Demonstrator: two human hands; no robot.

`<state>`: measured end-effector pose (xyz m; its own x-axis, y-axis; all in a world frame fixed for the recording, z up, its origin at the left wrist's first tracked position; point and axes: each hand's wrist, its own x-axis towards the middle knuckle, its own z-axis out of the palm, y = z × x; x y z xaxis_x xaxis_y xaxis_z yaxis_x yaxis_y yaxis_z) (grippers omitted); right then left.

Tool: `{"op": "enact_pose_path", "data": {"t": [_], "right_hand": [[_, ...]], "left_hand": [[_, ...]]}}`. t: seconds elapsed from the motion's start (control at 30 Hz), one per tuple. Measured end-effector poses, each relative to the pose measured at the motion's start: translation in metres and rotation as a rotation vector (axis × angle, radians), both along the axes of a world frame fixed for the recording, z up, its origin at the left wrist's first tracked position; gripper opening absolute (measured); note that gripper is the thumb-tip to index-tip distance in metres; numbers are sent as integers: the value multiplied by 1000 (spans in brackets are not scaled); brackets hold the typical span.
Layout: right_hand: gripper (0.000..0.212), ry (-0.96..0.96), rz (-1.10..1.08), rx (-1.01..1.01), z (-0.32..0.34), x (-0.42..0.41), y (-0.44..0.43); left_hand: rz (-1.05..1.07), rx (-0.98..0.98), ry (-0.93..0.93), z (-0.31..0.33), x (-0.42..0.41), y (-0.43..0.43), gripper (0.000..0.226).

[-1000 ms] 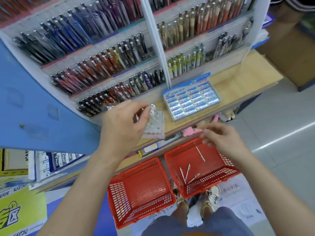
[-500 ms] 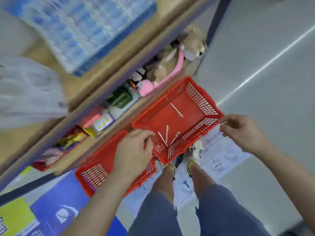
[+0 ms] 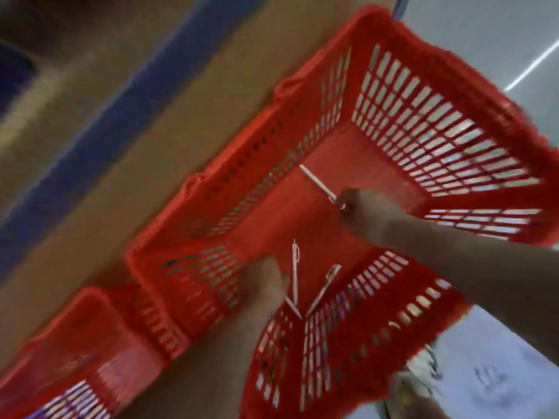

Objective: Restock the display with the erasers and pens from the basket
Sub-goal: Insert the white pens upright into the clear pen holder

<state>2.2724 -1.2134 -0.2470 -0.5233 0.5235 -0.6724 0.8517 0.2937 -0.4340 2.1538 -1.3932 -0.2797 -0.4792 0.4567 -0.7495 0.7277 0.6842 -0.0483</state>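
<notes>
From my station the view is heavily motion-blurred. The only writing is some dark marks on the white sheet point(image 3: 490, 385) on the floor, below the right forearm, and they are too smeared to read.

Both hands are down inside the red basket point(image 3: 423, 122). The right hand point(image 3: 360, 207) comes in from the lower right, forearm stretched across the basket's near wall and fingers curled. It grips the near end of the far pen point(image 3: 317, 182). That pen lies on the basket floor, its long axis diagonal, with the free tip pointing up and left, away from the hand.

The left hand point(image 3: 266, 279) reaches in from below, fingers pointing down at the basket floor. Blur keeps me from telling whether it is grasping anything. Just right of it lies the upright pen point(image 3: 295, 273), nearly vertical in the view, clip end uppermost. Further right the slanted pen point(image 3: 323, 290) leans with its top to the right. Their lower ends converge near the short pen point(image 3: 293, 308), which pokes out from under the left wrist.

A second red basket point(image 3: 90, 328) sits to the left of the left arm.
</notes>
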Motion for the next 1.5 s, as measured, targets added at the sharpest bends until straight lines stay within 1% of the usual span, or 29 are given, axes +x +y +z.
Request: {"op": "enact_pose_path", "data": {"t": [0.07,0.1,0.17,0.23,0.3,0.33,0.37,0.4,0.47,0.5,0.53,0.57,0.63,0.7,0.8,0.87,0.97,1.1,1.13,1.2,1.27,1.3,1.33,1.4,1.47,1.5], "right_hand": [[37,-55,32,36,-38,-12,-5],[41,-50,48,81,-56,-18,-8],[44,-21,47,179,-75,-25,-11],[38,-38,4,250,-89,-28,-12],[32,-98,-7,232,-92,-30,-17],[32,-125,-9,181,-91,-30,-20],[31,-142,-39,81,-87,-30,-21],[27,-130,-140,-55,-83,-28,-23],[16,-69,-506,-364,-65,-24,-27],[14,-37,-654,-472,-51,-21,-30],[11,-1,-739,-564,-35,-17,-33],[9,36,-776,-660,-16,-14,-36],[11,141,-807,-833,29,-8,-43],[18,249,-823,-870,76,-3,-48],[23,384,-801,-765,144,2,-50],[24,418,-784,-674,188,2,-45],[30,467,-692,-568,257,3,-38],[26,494,-785,-610,359,12,-27],[26,486,-802,-606,384,15,-23],[21,481,-815,-583,433,20,-17],[20,493,-839,-515,476,22,-12],[26,492,-835,-468,494,23,-9],[37,490,-819,-417,515,23,-8],[55,541,-760,-327,555,21,-4],[58,615,-718,-319,596,15,-4],[54,644,-702,-309,615,12,-4]], "left_hand": [[-6,24,27,-31,6,5,31],[23,61,29,-45,9,6,36],[113,143,10,-51,13,11,43],[141,214,-20,-57,20,16,39],[211,255,-59,-57,21,18,33],[277,273,-87,-56,20,19,31],[361,298,-120,-53,18,21,28],[467,336,-166,-48,16,24,22],[746,439,-336,-31,15,31,13],[890,497,-440,-16,15,35,17],[1007,555,-534,3,16,39,19],[1078,608,-593,24,17,44,19],[1132,691,-658,70,18,52,20],[1146,735,-700,115,20,56,22],[1103,771,-727,187,20,65,18],[1079,804,-709,236,19,69,8],[1064,851,-665,313,16,79,10],[953,912,-642,419,14,87,3],[949,942,-641,444,13,89,8],[959,1013,-631,496,11,93,12],[961,1101,-623,546,9,97,8],[957,1133,-611,570,10,98,3],[955,1157,-588,594,10,96,4],[934,1205,-540,639,9,91,12],[914,1244,-496,680,5,81,17],[921,1263,-476,699,2,74,17]]}}
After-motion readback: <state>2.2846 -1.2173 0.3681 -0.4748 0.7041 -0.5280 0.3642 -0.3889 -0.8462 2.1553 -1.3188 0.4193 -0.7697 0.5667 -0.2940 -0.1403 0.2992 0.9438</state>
